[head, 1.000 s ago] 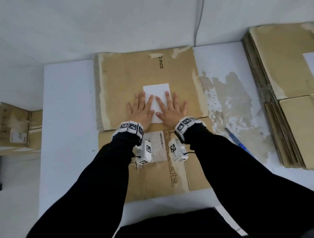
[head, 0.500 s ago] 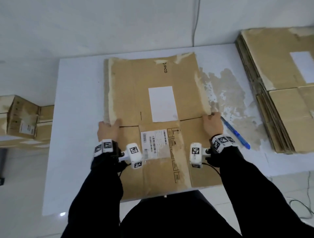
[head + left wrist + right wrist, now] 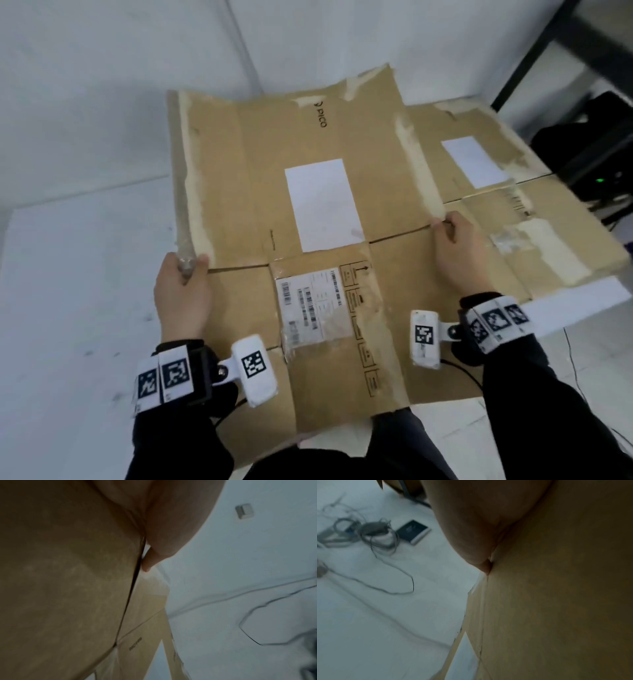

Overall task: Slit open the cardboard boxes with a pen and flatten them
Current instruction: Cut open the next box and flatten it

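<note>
A flattened brown cardboard box [image 3: 246, 164] with a white label and a barcode sticker is held up off the white table [image 3: 68, 308], tilted toward the right. My left hand [image 3: 181, 291] grips its left edge at the fold line, thumb on top. My right hand [image 3: 459, 253] grips the right edge at the same crease. In the left wrist view the cardboard [image 3: 60, 588] fills the left side beside my palm. The right wrist view shows the cardboard [image 3: 556, 601] on its right side. No pen is visible.
A stack of flattened cardboard [image 3: 548, 240] lies on the table at the right, partly under the held sheet. Dark equipment with a green light [image 3: 596, 161] stands at the far right. Cables [image 3: 373, 536] and a dark booklet [image 3: 412, 531] lie on the floor.
From pressing flat on the sheet's middle, both hands moved to its side edges and gripped them. The sheet has since risen off the table and shifted right, over the stack.
</note>
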A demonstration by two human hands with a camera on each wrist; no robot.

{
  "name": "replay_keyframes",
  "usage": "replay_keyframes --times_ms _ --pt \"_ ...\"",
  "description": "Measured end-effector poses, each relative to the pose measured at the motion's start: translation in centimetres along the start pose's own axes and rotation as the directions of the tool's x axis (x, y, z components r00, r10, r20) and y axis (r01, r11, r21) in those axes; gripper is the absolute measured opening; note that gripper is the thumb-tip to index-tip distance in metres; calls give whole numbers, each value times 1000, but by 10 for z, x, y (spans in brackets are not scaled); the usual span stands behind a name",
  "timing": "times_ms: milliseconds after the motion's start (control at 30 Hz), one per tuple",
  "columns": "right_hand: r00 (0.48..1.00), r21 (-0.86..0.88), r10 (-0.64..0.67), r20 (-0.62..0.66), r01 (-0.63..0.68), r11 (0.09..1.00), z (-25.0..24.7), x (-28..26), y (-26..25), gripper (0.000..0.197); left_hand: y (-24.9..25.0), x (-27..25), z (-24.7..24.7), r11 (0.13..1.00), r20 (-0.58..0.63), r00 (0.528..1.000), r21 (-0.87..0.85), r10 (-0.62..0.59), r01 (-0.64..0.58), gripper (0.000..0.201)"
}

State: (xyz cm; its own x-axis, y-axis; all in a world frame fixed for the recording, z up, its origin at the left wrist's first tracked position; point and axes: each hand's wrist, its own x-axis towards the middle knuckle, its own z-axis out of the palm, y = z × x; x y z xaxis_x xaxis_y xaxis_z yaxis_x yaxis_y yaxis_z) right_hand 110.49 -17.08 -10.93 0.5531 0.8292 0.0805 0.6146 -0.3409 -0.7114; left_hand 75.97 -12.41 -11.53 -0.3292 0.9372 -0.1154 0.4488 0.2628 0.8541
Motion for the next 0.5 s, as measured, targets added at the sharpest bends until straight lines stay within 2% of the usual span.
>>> replay_keyframes --times_ms 133,233,400,500 --pt "998 -27 38 -58 -40 999 -77 65 63 28 68 -27 96 992 99 995 -128 22 -9 34" --pt "997 -102 75 -32 -78 992 -128 134 119 30 113 -39 184 985 164 986 -165 -15 42 23" --pt "976 -191 216 -9 -213 958 -178 223 194 35 161 -57 311 992 242 966 -59 -94 112 19" --pt "957 -290 270 109 -229 929 -179 243 223 42 165 -60 360 990 212 967 61 -138 128 20"
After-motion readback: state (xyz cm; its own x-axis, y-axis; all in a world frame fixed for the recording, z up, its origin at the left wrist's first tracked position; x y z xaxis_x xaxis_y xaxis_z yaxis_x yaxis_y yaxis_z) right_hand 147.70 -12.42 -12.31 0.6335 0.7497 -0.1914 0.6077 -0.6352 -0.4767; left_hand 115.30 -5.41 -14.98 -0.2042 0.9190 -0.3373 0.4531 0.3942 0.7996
